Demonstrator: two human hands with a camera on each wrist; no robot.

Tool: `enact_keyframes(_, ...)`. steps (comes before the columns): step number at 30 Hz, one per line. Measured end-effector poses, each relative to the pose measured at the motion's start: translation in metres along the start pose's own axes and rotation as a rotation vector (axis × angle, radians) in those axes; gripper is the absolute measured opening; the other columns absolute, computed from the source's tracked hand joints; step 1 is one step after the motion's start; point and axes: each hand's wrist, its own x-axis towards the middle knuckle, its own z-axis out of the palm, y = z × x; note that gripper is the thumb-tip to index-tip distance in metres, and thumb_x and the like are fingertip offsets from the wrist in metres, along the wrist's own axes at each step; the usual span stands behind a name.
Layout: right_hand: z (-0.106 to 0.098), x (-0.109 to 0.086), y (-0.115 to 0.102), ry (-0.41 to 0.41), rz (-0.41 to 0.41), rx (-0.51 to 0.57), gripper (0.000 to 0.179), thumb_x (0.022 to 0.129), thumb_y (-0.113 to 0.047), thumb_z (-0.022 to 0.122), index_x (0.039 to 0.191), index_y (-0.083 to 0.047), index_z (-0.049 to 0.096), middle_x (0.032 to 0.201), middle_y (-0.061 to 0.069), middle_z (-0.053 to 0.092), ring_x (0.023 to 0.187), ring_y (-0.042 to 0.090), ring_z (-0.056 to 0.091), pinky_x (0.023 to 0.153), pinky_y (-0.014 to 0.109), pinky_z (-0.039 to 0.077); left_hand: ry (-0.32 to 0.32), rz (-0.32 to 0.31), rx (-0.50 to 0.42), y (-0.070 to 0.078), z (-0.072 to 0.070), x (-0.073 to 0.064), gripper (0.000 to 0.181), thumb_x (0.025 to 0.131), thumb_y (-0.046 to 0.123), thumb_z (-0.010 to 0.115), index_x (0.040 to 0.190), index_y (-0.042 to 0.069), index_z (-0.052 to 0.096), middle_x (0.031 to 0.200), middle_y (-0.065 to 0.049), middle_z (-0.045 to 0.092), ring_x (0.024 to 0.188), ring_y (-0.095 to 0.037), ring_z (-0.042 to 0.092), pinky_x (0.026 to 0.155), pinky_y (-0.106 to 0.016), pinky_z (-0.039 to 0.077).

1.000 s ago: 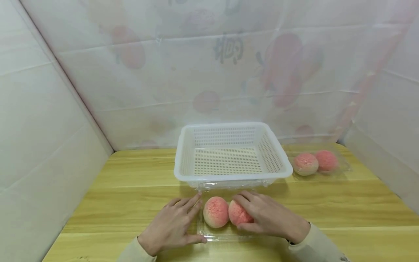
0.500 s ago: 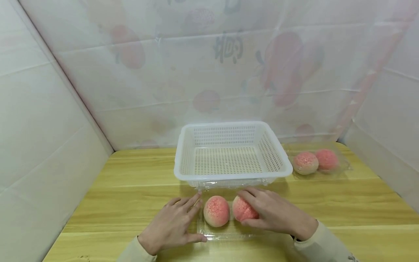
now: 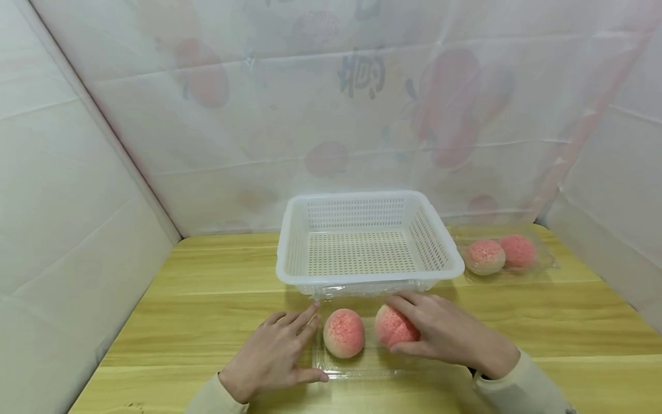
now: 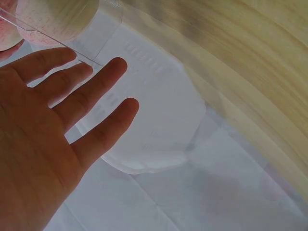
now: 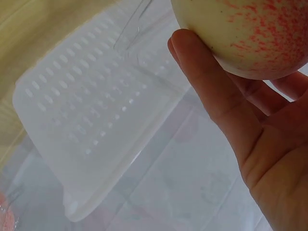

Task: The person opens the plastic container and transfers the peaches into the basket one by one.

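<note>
Right hand [image 3: 445,325] holds the right-hand peach [image 3: 397,326] over the right part of a clear tray [image 3: 357,368]. Fingers bend over its far and right side, thumb on the near side; whether it has left the plastic, cannot tell. Left hand [image 3: 271,351] lies at the tray's left edge, fingers spread and nearly straight, gripping nothing.

Left-hand peach [image 3: 343,333] sits alone in the tray, a gap between it and its neighbour.

Handling, as judged: each peach probably light to middling, round and inclined to roll; skin likely bruises or dents under hard pinching. Best hold is around the widest part, fingers and thumb opposed, gentle pressure. Tray looks thin, flexible, slick; easily dragged, so steadying its edge makes sense.

Edges and room: white basket [image 3: 281,241] stands just beyond the tray, its near rim the main obstacle forward. A second pack [image 3: 543,261] of peaches sits beside the basket's right end. Bare desk [image 3: 207,299] stretches left of the basket, giving room sideways.
</note>
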Motion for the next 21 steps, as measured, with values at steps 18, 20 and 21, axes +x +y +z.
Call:
enact_keyframes(18, -0.012, -0.008, -0.002, -0.014, 0.021, -0.001, 0.05, 0.09, -0.045, 0.076, 0.124, -0.009, 0.065, 0.115, 0.0, 0.064, 0.092, 0.014, 0.065, 0.073, 0.035, 0.058, -0.031, -0.012, 0.016, 0.001, -0.002, 0.001, 0.089, 0.091, 0.079, 0.044, 0.139, 0.006, 0.063, 0.155, -0.014, 0.045, 0.121, -0.028, 0.063, 0.095, -0.043, 0.053)
enact_keyframes(20, -0.013, -0.01, -0.002, -0.014, 0.02, -0.006, 0.051, 0.091, -0.047, 0.075, 0.123, -0.009, 0.065, 0.115, 0.0, 0.064, 0.091, 0.014, 0.065, 0.072, 0.036, 0.058, -0.031, -0.01, 0.018, 0.001, -0.002, 0.001, 0.088, 0.091, 0.079, 0.043, 0.139, 0.007, 0.063, 0.155, -0.014, 0.045, 0.121, -0.028, 0.063, 0.095, -0.043, 0.053)
enact_keyframes(21, -0.013, -0.011, -0.001, -0.017, 0.021, -0.007, 0.052, 0.091, -0.048, 0.075, 0.123, -0.008, 0.065, 0.115, 0.002, 0.064, 0.091, 0.016, 0.066, 0.072, 0.036, 0.058, -0.031, -0.01, 0.018, 0.001, -0.002, 0.001, 0.088, 0.091, 0.079, 0.043, 0.138, 0.007, 0.063, 0.155, -0.014, 0.045, 0.121, -0.028, 0.063, 0.095, -0.043, 0.053)
